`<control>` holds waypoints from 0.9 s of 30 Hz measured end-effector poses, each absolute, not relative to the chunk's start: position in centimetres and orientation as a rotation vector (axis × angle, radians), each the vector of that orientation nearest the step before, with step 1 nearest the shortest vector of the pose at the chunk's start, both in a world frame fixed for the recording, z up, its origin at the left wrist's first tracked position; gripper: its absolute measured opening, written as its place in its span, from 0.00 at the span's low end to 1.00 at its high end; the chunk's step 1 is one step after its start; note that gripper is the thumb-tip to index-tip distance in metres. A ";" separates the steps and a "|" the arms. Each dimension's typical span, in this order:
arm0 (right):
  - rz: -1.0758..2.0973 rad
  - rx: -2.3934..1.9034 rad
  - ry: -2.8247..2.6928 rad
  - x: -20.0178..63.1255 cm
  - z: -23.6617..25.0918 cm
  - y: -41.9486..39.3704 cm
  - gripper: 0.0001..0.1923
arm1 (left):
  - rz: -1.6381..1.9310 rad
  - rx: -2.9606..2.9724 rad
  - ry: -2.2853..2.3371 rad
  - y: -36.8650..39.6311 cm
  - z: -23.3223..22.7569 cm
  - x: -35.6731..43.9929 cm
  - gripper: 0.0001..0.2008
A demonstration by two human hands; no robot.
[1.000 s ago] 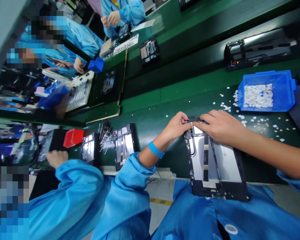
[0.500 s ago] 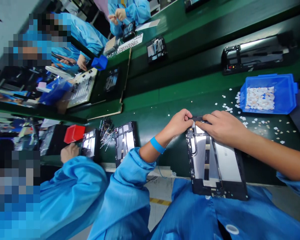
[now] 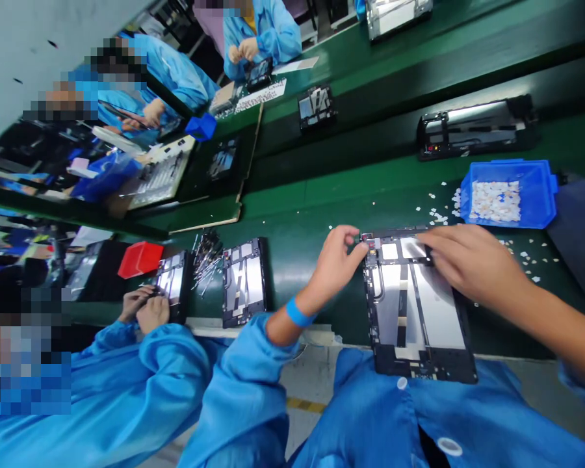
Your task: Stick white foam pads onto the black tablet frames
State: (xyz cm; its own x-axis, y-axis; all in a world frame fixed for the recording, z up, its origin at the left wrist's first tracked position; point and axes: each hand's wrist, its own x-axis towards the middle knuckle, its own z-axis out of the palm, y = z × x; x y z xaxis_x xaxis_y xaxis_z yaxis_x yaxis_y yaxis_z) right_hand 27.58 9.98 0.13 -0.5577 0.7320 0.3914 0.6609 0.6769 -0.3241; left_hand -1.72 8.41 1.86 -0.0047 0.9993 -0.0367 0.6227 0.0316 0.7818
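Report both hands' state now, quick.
Left hand: open, thumb and fingers apart at the far left corner of the opened tablet.
Right hand: over the tablet's far right corner; blurred, can't tell open or closed.
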 end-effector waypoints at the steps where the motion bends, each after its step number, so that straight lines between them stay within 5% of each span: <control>1: 0.245 -1.223 -2.302 29.1 0.0 8.4 0.19 | 0.750 1.653 1.701 6.4 1.9 -2.2 0.17; 7: 0.840 -1.636 -2.164 32.4 -0.8 0.1 0.27 | 0.523 1.683 1.509 -2.3 0.5 -1.1 0.33; 14: 1.220 -1.193 -2.090 25.0 3.8 1.2 0.28 | 0.979 1.197 1.656 -2.8 2.0 -4.7 0.37; 22: 1.114 -1.375 -1.924 27.4 0.7 6.4 0.18 | 0.923 0.845 2.344 -2.7 6.0 -26.4 0.41; 27: 0.882 -1.351 -2.096 25.1 -0.5 9.2 0.17 | 0.443 1.606 2.710 -1.2 5.5 -24.4 0.29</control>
